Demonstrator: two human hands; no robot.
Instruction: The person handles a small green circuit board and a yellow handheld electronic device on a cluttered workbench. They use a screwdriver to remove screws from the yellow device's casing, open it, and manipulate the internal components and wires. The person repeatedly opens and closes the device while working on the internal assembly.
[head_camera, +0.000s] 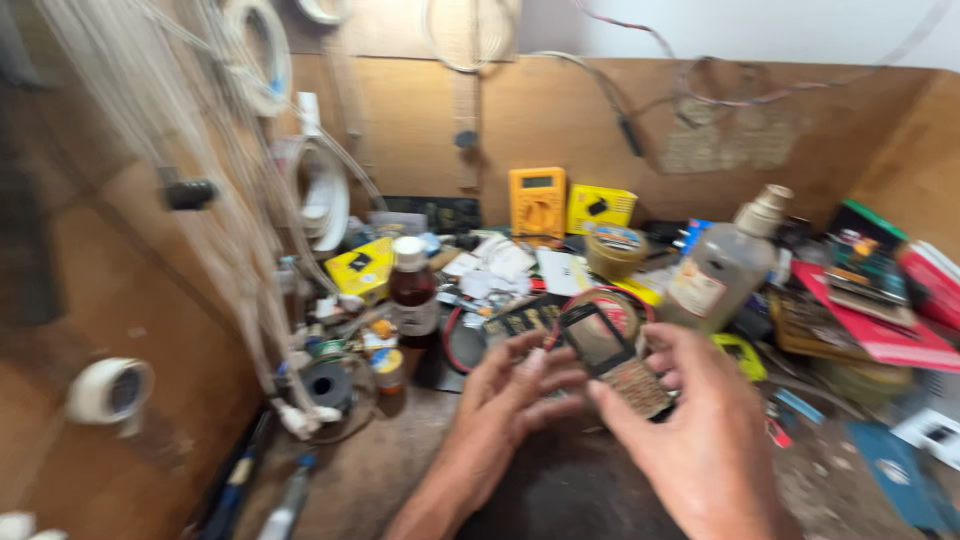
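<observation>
Holding an old keypad phone (615, 358) in both hands, the person has it up over the messy workbench (400, 470). The right hand (700, 430) pinches the key end of the phone with thumb and fingers. The left hand (510, 395) curls its fingertips against the phone's left side, by the screen. It looks like the checking step, so turning it over would need a firm, slow grip.

Left of the phone stands a brown bottle with a white cap (412, 290). Behind the phone is a yellow meter (537, 202). Right of the phone leans a grey spray bottle (725, 262), and further right lies a red tray (880, 330). Small bits crowd close around the phone, so there is little room to set it down.
</observation>
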